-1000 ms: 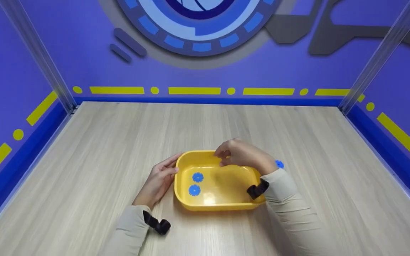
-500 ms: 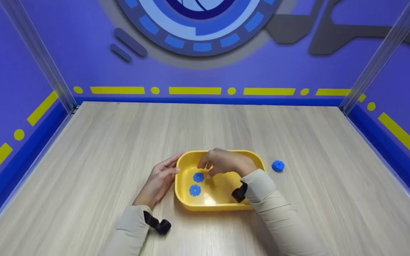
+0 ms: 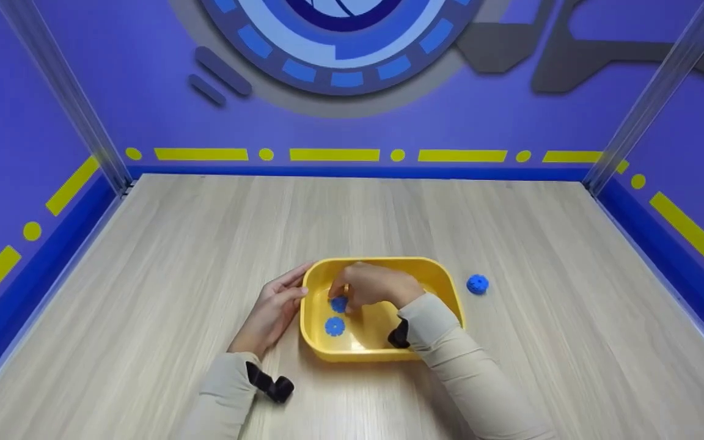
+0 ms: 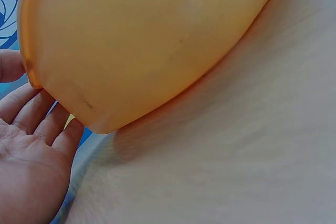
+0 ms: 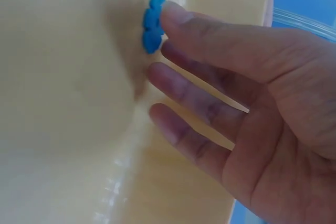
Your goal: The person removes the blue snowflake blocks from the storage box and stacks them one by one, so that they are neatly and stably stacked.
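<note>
A yellow plastic tub stands on the table in the head view. My left hand holds its left end, thumb at the rim and fingers against the outer wall; the left wrist view shows this hand from the palm side. Inside the tub, my right hand pinches a blue notched plastic disc at its edges. In the right wrist view, the thumb of that hand meets the disc; the index finger is mostly hidden behind it. Nearer me in the tub lies a second blue notched disc.
To the right of the tub, a blue ball-shaped piece rests on the wood-grain table. Blue-purple panels enclose the table at the back and both sides.
My right hand has moved left from the far rim and lowered to the upper blue disc. The blue ball beside the tub has come into full view. My left hand has stayed put.
</note>
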`<state>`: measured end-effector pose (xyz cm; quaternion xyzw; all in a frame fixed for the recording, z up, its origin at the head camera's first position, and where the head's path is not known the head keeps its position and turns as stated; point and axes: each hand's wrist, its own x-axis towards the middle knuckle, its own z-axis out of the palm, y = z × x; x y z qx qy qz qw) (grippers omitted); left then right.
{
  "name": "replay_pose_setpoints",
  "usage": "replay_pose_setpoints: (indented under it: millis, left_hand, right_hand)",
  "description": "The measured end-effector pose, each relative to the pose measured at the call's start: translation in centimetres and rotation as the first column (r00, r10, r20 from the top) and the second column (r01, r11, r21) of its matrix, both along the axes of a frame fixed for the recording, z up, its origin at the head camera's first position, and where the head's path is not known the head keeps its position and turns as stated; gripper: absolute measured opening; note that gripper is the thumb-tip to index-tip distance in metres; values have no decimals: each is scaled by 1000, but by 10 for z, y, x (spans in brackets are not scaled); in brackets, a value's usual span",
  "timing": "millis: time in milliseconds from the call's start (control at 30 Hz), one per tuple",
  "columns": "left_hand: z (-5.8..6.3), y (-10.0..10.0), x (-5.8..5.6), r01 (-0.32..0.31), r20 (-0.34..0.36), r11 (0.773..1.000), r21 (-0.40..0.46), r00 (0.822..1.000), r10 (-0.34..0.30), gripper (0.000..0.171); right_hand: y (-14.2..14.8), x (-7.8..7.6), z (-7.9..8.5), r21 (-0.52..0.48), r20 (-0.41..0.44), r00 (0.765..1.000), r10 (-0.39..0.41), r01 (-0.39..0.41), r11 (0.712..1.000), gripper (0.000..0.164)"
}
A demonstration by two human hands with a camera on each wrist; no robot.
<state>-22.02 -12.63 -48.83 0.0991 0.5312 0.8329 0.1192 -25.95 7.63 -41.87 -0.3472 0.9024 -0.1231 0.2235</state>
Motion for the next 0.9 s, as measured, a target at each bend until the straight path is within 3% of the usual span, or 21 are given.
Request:
replay_pose_setpoints:
  millis: [200,533,900]
  left_hand:
    - [0,0,-1,-7,12,1000,-4,1000,7,60]
    - [0,0,-1,-20,25,1000,5,999,20,60]
    - [-1,0,-1,-14,3,1000,-17,1000,14,60]
  right_hand:
    - [-2,0,-6,-12,-73,996,60,-61,998,24]
    - [-3,3,-4,18,-35,999,-9,10,1000,24]
    - [2,4,2,-9,-26,1000,3,-3,1000,20]
